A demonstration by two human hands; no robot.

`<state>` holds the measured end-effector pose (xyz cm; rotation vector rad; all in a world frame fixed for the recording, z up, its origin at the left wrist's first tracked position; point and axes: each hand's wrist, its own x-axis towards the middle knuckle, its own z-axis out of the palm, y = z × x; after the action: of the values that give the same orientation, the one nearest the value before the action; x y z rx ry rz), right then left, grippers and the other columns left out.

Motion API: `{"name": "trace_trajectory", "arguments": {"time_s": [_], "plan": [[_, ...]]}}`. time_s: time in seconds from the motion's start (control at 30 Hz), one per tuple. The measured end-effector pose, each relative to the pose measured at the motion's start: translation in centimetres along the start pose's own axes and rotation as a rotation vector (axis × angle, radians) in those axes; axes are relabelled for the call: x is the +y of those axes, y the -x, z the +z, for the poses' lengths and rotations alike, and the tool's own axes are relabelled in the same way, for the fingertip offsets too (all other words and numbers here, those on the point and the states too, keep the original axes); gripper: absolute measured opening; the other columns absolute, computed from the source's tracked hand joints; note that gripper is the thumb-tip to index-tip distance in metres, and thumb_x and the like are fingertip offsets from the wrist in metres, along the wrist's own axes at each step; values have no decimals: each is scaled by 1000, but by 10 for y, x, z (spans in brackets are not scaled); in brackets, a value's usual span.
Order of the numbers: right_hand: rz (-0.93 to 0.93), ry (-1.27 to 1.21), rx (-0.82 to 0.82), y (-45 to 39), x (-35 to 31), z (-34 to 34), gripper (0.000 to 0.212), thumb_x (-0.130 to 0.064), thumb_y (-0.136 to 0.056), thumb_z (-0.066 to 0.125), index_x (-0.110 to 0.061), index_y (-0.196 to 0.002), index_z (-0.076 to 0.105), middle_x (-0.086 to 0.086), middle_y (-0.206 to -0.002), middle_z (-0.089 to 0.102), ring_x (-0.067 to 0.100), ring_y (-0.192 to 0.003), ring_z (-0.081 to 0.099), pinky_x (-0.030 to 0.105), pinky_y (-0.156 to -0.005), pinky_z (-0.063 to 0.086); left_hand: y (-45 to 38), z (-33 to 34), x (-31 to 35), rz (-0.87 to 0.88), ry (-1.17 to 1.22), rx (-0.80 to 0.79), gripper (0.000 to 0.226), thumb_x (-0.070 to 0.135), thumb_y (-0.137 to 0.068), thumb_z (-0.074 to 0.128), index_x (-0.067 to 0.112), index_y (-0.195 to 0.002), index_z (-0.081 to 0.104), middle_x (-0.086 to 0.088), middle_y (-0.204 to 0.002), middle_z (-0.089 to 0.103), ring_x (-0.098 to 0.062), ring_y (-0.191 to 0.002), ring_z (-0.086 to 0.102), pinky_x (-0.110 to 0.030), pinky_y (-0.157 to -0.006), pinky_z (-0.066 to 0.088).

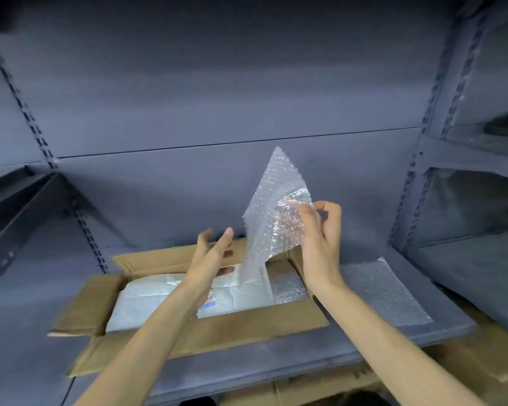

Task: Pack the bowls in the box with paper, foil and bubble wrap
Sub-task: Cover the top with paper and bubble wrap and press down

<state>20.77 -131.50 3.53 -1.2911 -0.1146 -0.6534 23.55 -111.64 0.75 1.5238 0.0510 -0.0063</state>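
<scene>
The sheet of bubble wrap (pixel 272 212) stands almost upright over the right half of the open cardboard box (pixel 188 326), and the coming move turns on where it sits between the two hands. The right hand (pixel 320 232) holds it by its right edge: the fingers (pixel 307 218) are curled round the film and the thumb closes against them, so the sheet is pinched there and bunches slightly at the grip. From that grip the sheet's long axis runs up and a little left to a pointed top corner, and down to a lower edge that hangs into the box just above the white paper (pixel 165 294).

The left hand (pixel 211 253) is just left of the sheet, palm turned toward it, fingers straight and spread, holding nothing. It is close to the sheet's free left edge but I cannot tell whether it touches it. It looks to be the hand best placed to catch that loose edge, so that the sheet could be spread flat and laid down over the contents.

The sheet is clear, pebbled with small bubbles, limp and creased, and light shines through it. Inside the box, crumpled white paper covers most of the floor, and a silvery, foil-like patch (pixel 289 288) shows at the right end. No bowl is visible. A second flat piece of bubble wrap (pixel 384 291) lies on the grey shelf (pixel 291 350) just right of the box.
</scene>
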Motion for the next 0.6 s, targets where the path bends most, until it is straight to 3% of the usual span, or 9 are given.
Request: {"name": "trace_trajectory", "arguments": {"time_s": [0.1, 0.17, 0.23, 0.33, 0.37, 0.5, 0.6], "plan": [[122, -122, -61, 15, 12, 32, 18, -45, -93, 65, -34, -96, 51, -9, -110, 70, 12, -89, 60, 37, -74, 43, 0, -37, 1, -126, 66, -11, 74, 62, -81, 72, 25, -138, 43, 6, -127, 66, -12, -111, 64, -45, -104, 48], [157, -186, -81, 25, 22, 49, 16, -42, -92, 66, -33, -94, 53, -12, -108, 71, 12, -95, 64, 41, -78, 47, 0, -61, -2, -157, 181, -48, 69, 48, -84, 77, 13, -136, 51, -3, -123, 71, -17, -103, 71, -40, -87, 57], [191, -142, -76, 34, 33, 61, 20, -45, -86, 70, -35, -94, 55, -6, -115, 67, 17, -108, 63, 43, -88, 49, 1, -85, -7, -118, 218, -1, 63, 34, -87, 77, 9, -138, 50, -4, -108, 73, -17, -83, 69, -31, -66, 54], [192, -7, -166, 47, 52, 70, 28, -37, -86, 76, -47, -98, 53, -23, -109, 64, -1, -102, 64, 17, -78, 49, -2, -124, -18, -14, 85, 191, 59, 21, -90, 75, 24, -140, 43, 0, -92, 70, -14, -71, 61, -28, -60, 48], [206, 30, -223, 50, 59, 72, 34, -31, -89, 76, -49, -103, 50, -22, -108, 66, -4, -97, 65, 14, -74, 49, -3, -136, -22, 16, 4, 231, 58, 20, -91, 74, 28, -139, 42, 4, -86, 71, -10, -66, 63, -28, -59, 49], [260, 292, -398, 58, 84, 76, 51, -22, -95, 69, -39, -132, 39, -3, -100, 67, 13, -90, 67, 24, -77, 50, -1, -171, -40, 87, -271, 187, 59, 14, -97, 66, 36, -141, 32, 10, -78, 74, -7, -56, 63, -23, -50, 51], [211, 526, -543, 59, 99, 79, 38, -20, -96, 66, -41, -124, 52, -7, -100, 62, 6, -88, 64, 15, -73, 47, 1, -188, -52, 118, -325, 180, 64, 10, -97, 63, 37, -144, 29, 4, -77, 72, -7, -58, 63, -21, -50, 51]]}}
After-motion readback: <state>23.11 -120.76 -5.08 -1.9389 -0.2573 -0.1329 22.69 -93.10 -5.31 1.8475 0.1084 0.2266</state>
